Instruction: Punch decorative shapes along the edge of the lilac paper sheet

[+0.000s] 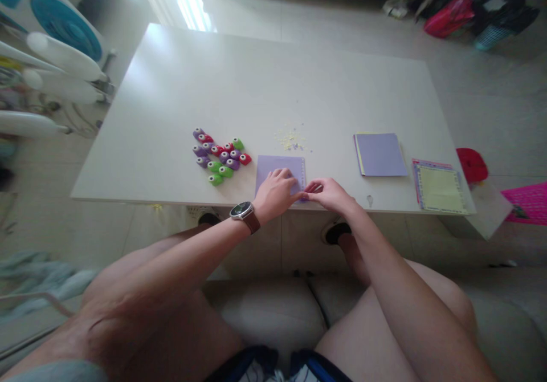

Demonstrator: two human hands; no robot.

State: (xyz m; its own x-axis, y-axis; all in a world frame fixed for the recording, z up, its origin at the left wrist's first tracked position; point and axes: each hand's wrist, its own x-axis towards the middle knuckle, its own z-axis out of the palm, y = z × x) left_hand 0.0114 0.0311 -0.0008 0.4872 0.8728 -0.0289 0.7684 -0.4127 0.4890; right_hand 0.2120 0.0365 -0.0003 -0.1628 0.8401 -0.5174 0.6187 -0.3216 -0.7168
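A purple sheet of paper (pixel 277 163) lies near the table's front edge, with small punched shapes along its right side. My left hand (pixel 280 188) rests on the sheet, fingers laid over it and thumb stretched toward the lower right corner. At that corner my right hand (pixel 327 192) is closed in a pinch, its thumb meeting the left thumb. What sits between the right fingers is hidden. Left of the sheet stand several small craft punches (pixel 225 171) in purple, red and green. Yellow and purple paper bits (pixel 291 139) are scattered just beyond the sheet.
To the right lies a stack of purple and yellow paper (pixel 380 154). Yellow sheets with punched borders (pixel 441 187) lie by the right edge of the white table (pixel 273 80). A small metal clip-like piece (pixel 370 200) is near the front edge. A red stool (pixel 472 165) stands beyond.
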